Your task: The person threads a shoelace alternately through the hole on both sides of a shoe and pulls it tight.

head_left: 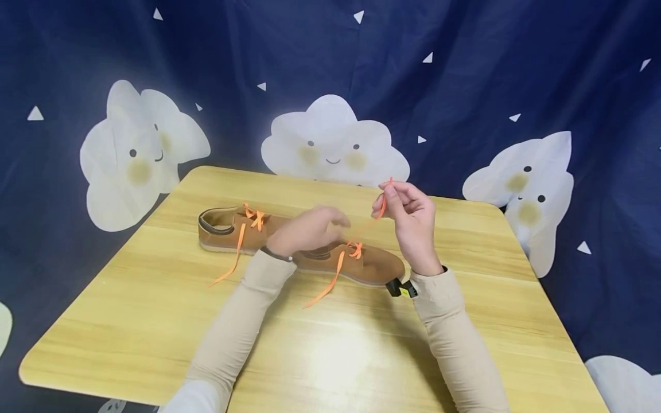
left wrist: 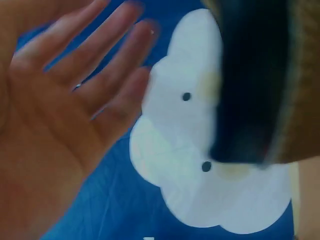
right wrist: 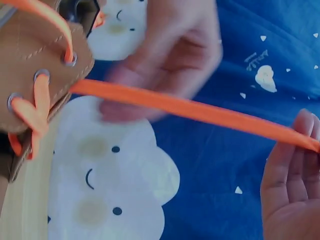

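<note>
My right hand [head_left: 413, 223] pinches one end of an orange shoelace [right wrist: 200, 112] between thumb and fingertips, raised above the table. The lace runs taut to the eyelets of a brown shoe [head_left: 379, 265], where other orange lace strands cross. My left hand [head_left: 310, 229], blurred, hovers over this shoe's opening with its fingers extended and nothing held. In the left wrist view its fingers [left wrist: 107, 65] are spread beside the shoe's dark collar [left wrist: 252, 85]. The shoe's loose lace end [head_left: 330, 284] hangs down onto the table on the near side.
A second brown shoe [head_left: 222, 238] with orange laces stands behind the left forearm, pointing right, its loose lace end [head_left: 227, 274] trailing on the wooden table [head_left: 129, 321]. A dark blue curtain [head_left: 310, 46] with white clouds hangs behind the table.
</note>
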`<act>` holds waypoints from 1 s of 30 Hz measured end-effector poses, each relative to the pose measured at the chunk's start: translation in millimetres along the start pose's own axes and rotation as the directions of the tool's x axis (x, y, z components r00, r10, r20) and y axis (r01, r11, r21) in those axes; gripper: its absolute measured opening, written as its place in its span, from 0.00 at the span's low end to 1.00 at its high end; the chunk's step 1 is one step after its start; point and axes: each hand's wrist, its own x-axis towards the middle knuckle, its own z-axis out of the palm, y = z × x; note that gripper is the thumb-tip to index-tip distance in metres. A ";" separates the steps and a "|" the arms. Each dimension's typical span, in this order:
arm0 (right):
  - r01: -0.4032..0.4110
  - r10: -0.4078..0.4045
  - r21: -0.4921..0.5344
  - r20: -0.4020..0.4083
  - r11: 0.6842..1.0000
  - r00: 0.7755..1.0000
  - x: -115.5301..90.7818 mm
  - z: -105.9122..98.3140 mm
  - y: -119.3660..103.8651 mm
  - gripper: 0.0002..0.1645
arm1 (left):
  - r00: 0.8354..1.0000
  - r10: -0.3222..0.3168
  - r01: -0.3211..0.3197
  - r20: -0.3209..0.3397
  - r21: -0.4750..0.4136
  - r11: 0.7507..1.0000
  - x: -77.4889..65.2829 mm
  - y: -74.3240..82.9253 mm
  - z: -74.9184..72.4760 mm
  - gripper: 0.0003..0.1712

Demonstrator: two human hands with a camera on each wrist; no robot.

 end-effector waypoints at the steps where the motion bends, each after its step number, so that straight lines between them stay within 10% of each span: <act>1: -0.019 0.019 -0.010 0.005 1.000 1.000 -0.2 -0.9 0.0 0.08 | 0.999 -0.001 0.000 0.041 0.024 1.000 1.1 -2.0 3.0 0.16; 7: -0.234 0.260 -0.195 0.122 0.953 0.958 1.3 -11.6 4.9 0.07 | 0.997 0.036 -0.040 0.066 0.062 0.997 8.6 -11.3 16.3 0.06; 21: -0.443 0.652 -0.537 0.295 0.718 0.699 -5.1 -17.4 46.0 0.14 | 1.000 -0.015 0.015 -0.002 0.011 1.000 14.1 -17.8 27.2 0.07; 30: -0.373 0.663 -0.679 0.225 0.632 0.714 -10.8 -6.8 55.1 0.14 | 0.999 -0.037 0.037 -0.015 -0.020 0.999 14.8 -19.0 28.5 0.05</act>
